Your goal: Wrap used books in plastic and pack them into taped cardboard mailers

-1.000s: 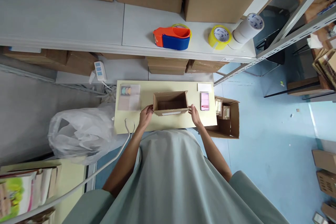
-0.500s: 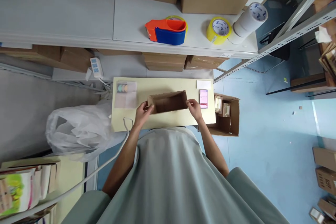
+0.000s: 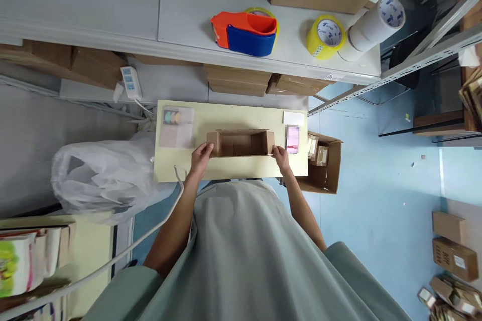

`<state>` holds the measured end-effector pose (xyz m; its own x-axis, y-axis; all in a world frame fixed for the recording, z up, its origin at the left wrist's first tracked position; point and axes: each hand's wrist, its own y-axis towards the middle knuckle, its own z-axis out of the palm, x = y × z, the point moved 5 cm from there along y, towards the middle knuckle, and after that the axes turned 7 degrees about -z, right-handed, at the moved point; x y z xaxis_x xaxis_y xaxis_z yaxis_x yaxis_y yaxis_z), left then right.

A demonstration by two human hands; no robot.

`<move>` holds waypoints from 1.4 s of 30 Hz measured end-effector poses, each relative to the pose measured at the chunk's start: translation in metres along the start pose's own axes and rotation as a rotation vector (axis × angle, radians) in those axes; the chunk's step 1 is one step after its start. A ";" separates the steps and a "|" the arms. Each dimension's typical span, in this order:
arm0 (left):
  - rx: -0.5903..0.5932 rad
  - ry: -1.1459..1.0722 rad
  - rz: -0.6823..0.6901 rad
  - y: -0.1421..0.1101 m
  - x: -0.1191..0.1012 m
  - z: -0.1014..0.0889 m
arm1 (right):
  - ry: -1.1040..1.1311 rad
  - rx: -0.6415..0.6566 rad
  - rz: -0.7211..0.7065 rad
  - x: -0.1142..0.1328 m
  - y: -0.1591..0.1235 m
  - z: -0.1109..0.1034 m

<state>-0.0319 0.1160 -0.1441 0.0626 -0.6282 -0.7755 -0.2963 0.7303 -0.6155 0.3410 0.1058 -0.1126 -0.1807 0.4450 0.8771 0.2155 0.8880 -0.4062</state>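
A long, narrow cardboard box (image 3: 241, 144) stands open-topped on the pale yellow table (image 3: 181, 165), with flaps spread at its short ends. My left hand (image 3: 201, 159) pinches the flap at its left end. At the other end my right hand (image 3: 280, 158) grips the right flap. Left of the box lies a flat clear plastic packet (image 3: 176, 128) with coloured round shapes showing in it. Beyond my right hand are a phone with a pink screen (image 3: 292, 139) and a white slip of paper (image 3: 293, 118).
On the shelf above are an orange and blue tape dispenser (image 3: 246, 33), a yellow tape roll (image 3: 326, 36) and stacked white rolls (image 3: 376, 25). An open carton (image 3: 333, 165) with small boxes stands right of the table. At left are a plastic bag (image 3: 101, 175) and a white curved rod (image 3: 150, 233).
The box has turned from a slant to nearly level, and its end flaps now stand outward. My left hand has shifted from the box's corner to the left flap.
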 end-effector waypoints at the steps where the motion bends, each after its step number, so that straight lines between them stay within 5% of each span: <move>1: -0.003 0.002 0.002 0.001 0.000 -0.001 | -0.034 -0.009 -0.012 0.001 0.000 -0.001; 9: -0.004 -0.063 0.084 0.012 -0.012 -0.015 | -0.351 -0.197 -0.183 0.034 -0.017 -0.022; 16: -0.301 0.205 0.093 0.066 -0.029 -0.083 | -0.505 -0.404 -0.344 0.090 -0.046 -0.017; 20: -0.349 0.248 0.102 0.095 -0.042 -0.111 | -0.537 -0.456 -0.374 0.110 -0.065 -0.004; 27: -0.402 0.402 -0.045 0.115 -0.056 -0.122 | -0.569 -0.479 -0.317 0.121 -0.103 0.016; 32: -0.382 0.232 -0.056 0.118 -0.058 -0.132 | -0.526 -0.498 -0.285 0.121 -0.120 0.016; 37: -0.359 0.208 0.021 0.111 -0.063 -0.133 | -0.468 -0.489 -0.294 0.117 -0.115 0.013; 42: -0.261 0.339 -0.069 0.113 -0.062 -0.127 | -0.423 -0.420 -0.357 0.126 -0.101 0.022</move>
<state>-0.1898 0.2032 -0.1478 -0.2127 -0.7575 -0.6172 -0.5360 0.6186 -0.5746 0.2754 0.0751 0.0330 -0.6494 0.2167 0.7289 0.4113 0.9064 0.0969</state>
